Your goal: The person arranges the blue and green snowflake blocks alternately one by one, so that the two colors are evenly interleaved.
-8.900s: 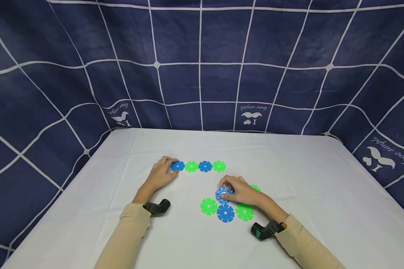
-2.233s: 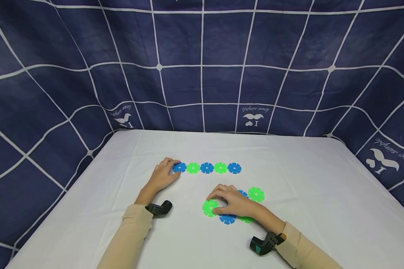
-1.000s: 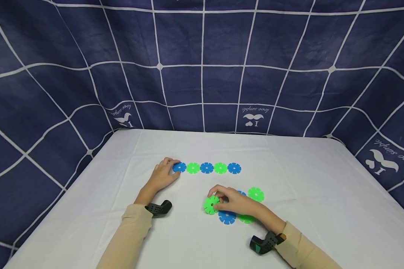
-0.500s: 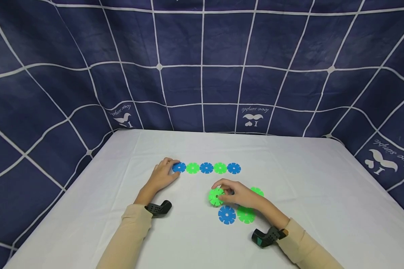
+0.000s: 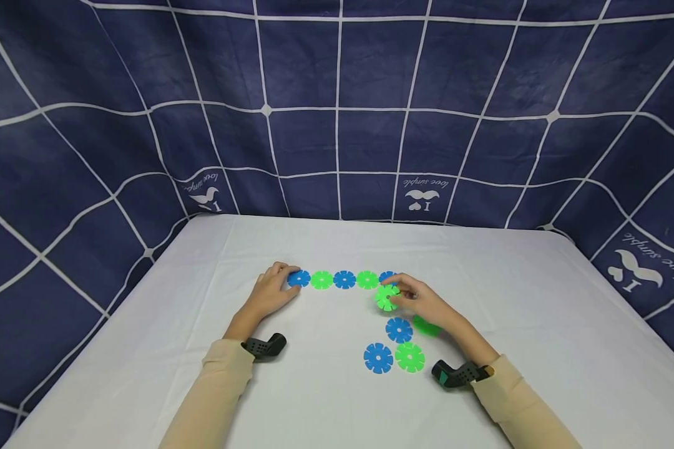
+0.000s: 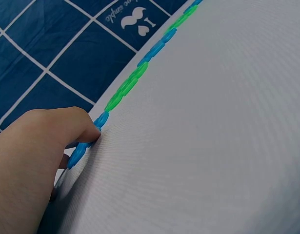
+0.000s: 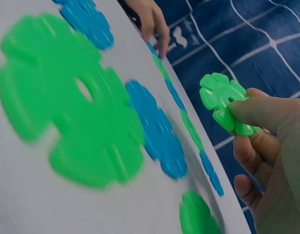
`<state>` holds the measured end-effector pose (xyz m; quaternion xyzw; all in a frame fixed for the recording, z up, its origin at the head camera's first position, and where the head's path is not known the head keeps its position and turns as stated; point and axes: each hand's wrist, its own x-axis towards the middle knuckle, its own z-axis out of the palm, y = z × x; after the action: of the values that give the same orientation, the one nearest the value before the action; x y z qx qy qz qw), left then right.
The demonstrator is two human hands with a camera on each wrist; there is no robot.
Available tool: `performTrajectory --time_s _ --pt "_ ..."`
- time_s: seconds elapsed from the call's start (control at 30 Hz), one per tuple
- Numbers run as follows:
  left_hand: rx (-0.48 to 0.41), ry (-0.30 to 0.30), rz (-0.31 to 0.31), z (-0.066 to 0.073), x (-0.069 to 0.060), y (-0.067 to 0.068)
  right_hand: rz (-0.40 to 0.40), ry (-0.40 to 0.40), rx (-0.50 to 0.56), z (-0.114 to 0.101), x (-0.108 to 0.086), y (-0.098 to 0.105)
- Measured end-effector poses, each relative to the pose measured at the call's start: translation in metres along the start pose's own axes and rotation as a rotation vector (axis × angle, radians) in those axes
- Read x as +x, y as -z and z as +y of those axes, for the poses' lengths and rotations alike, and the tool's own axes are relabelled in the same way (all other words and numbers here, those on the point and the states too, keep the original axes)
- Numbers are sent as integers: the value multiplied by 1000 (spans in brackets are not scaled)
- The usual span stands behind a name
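In the head view, my right hand (image 5: 427, 304) pinches a green notched snowflake disc (image 5: 386, 298) between thumb and fingers, lifted above the table. The disc's face shows plainly in the right wrist view, with the thumb (image 7: 252, 111) across it. Just behind it lies the blue disc (image 5: 387, 276) at the right end of a row, partly covered by this hand. Alternating blue and green discs make up the row, among them a green disc (image 5: 322, 280) and a blue disc (image 5: 344, 279). At its left end, my left hand (image 5: 268, 293) holds the end blue disc (image 5: 300, 279) by its edges.
Nearer the front lie loose discs: a blue one (image 5: 399, 330), another blue one (image 5: 378, 358), a green one (image 5: 409, 357), and a green one (image 5: 425, 325) partly under the right wrist. A white cloth (image 5: 292, 386) covers the table; a dark blue checked curtain (image 5: 297, 143) hangs behind.
The blue disc at the row's right end was added earlier. My right hand has since picked up the leftmost loose green disc and carried it up and right. The left hand stays put.
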<state>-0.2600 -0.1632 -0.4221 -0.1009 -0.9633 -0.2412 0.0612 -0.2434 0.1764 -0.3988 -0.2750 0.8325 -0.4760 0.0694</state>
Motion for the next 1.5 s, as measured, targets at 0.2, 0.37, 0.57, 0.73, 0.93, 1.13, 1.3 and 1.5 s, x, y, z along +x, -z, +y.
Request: performTrajectory --time_s 0.2,0.37,0.57,0.73,0.93,1.13,1.3,1.5 --pt "-2 5 -5 1 1 1 107 -22 43 18 -2 15" --pt "-1 -1 -4 1 0 1 195 -43 84 30 -4 23" --pt "-1 -2 -1 0 1 0 270 -57 107 38 -5 26" --pt "3 5 -1 0 1 -1 324 -108 66 39 -5 26" --pt "0 9 -2 0 1 -1 353 -173 -73 34 -6 22" --pt "3 2 3 0 0 0 382 -214 -219 40 -3 19" --pt "3 -5 5 0 0 0 401 -214 -250 43 -3 18" --pt "-2 1 3 0 0 -1 429 -155 -316 42 -8 18"
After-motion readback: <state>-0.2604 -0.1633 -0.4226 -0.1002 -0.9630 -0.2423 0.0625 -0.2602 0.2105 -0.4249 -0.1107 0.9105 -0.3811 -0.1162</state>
